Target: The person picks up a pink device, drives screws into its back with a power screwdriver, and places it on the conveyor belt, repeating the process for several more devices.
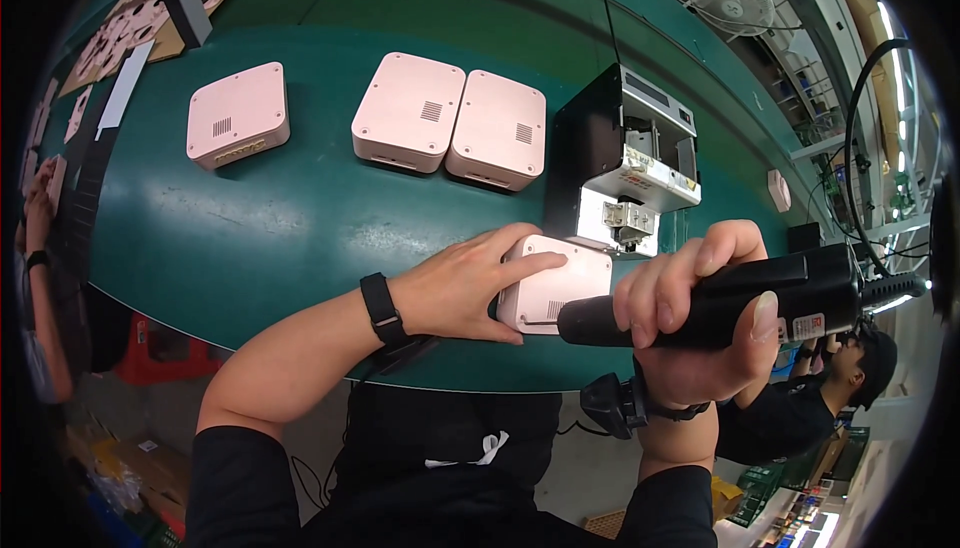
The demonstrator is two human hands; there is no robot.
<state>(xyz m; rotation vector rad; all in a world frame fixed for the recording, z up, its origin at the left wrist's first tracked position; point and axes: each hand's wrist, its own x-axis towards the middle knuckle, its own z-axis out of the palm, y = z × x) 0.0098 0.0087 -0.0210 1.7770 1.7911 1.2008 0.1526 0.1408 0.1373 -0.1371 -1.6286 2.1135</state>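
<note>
My left hand (462, 286) grips a pale pink plastic box (578, 278) on the green table, its fingers and thumb spread around the left side and one finger lying across the top. The box has screw holes at its corners and a slotted vent. In my right hand (700, 373) is a black electric screwdriver (815, 283) with a cable at its back end. It lies nearly level, its thin bit reaching the box's near left corner. Behind the box stands a black and silver screw feeder (640, 163).
Two similar pink boxes (410, 108) sit side by side behind my left hand, and a third box (238, 113) stands farther left. Flat pink parts (150, 23) lie on cardboard at the far left. Co-workers are at both sides. A red stool (165, 353) stands below the table.
</note>
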